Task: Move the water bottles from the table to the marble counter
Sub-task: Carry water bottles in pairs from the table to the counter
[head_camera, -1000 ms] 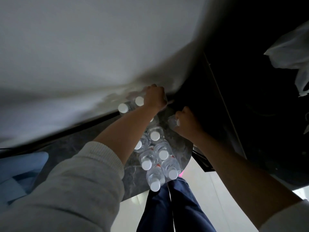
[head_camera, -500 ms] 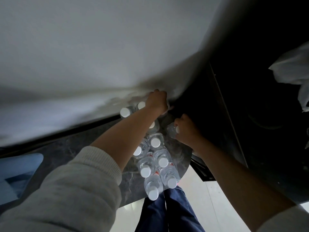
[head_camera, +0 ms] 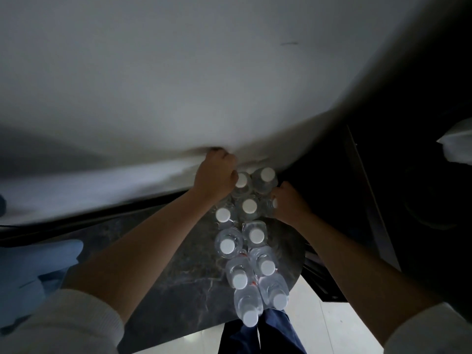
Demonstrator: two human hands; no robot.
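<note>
Water bottles (head_camera: 249, 242) upright, caps up, on marble counter (head_camera: 178, 277); both hands' fingers curled round far bottles.

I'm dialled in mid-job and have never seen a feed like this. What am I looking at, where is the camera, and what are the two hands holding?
There is no machine here: a person works bare-handed, and the single camera sits on their head, looking forward and down, so both forearms reach away from you. Below is a dark marble counter carrying a cluster of clear water bottles with white caps, seen from above. The left hand is curled at the far end of the cluster, beside a far bottle; what its grip holds is hidden. The right hand has its grip round a small bottle at the cluster's right edge. The pale area above is a blurred wall.
</note>
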